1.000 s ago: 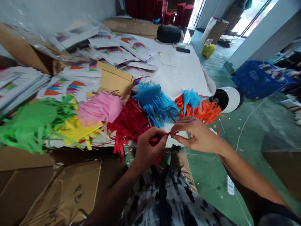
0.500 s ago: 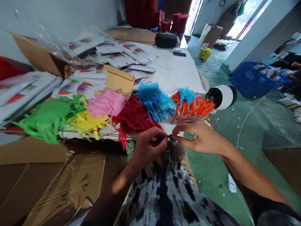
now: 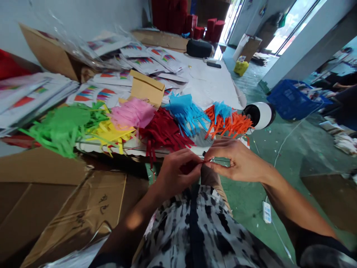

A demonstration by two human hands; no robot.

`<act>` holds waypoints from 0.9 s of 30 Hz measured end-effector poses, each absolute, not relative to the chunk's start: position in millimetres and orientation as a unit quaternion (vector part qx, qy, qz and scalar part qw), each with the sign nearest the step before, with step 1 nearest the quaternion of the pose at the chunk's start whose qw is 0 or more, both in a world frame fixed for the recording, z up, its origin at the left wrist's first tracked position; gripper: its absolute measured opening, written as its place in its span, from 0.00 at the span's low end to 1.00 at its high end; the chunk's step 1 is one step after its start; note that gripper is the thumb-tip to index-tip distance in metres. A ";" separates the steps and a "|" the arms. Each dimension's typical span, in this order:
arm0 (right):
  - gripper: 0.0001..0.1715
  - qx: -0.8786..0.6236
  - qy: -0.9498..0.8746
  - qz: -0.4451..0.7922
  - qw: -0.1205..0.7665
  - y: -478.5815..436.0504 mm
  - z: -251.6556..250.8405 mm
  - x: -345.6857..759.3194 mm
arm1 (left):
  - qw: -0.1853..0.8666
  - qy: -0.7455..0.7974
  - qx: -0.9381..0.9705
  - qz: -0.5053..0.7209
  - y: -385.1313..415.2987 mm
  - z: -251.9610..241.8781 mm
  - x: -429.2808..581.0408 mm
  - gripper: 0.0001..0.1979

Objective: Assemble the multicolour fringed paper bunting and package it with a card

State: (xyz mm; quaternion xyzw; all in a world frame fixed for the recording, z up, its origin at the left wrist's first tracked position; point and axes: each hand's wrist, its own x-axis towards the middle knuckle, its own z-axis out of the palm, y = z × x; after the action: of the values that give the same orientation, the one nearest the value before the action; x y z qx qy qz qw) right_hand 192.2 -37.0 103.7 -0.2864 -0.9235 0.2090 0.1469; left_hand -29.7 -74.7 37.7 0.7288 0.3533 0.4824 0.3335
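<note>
Evidently, little had shifted: the left hand [image 3: 178,169] and right hand [image 3: 237,160] still pinched the strip [image 3: 203,162] between them, the red fringe [image 3: 165,131] just beyond, so handling remained under way.

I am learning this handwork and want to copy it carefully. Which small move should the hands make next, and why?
Probably a slight twist by the right hand while the left hand holds firm. Both seem to pinch the same thin red piece with fingertips close together, so one can turn it against the other.
</note>
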 end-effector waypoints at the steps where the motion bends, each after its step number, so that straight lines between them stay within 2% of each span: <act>1: 0.06 -0.283 -0.924 0.210 0.145 -40.9 104.0 191.1 | 0.333 0.353 0.733 0.478 -77.3 38.8 -30.7 0.04; 4: 0.07 -0.275 -0.933 0.194 0.128 -55.3 106.5 188.3 | 0.338 0.357 0.742 0.455 -86.0 39.3 -31.8 0.04; 11: 0.05 -0.330 -0.930 0.158 0.030 -90.0 110.4 190.9 | 0.370 0.328 0.757 0.427 -105.4 29.4 -24.6 0.06; 22: 0.09 -0.303 -0.930 0.200 0.056 -91.9 95.1 197.2 | 0.342 0.356 0.787 0.370 -115.4 28.1 -18.9 0.05; 25: 0.07 -0.303 -0.929 0.205 0.046 -87.5 88.7 196.4 | 0.329 0.367 0.795 0.354 -114.8 26.3 -17.9 0.05; 27: 0.05 -0.321 -0.919 0.217 0.073 -83.9 81.9 197.3 | 0.335 0.388 0.781 0.358 -113.0 25.5 -17.2 0.04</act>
State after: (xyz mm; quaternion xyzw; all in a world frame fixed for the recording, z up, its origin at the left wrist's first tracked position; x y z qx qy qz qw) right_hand 197.3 -83.9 81.9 -0.3215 -0.9189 0.2167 0.0735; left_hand -17.2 -113.0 25.5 0.7809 0.3876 0.3577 0.3348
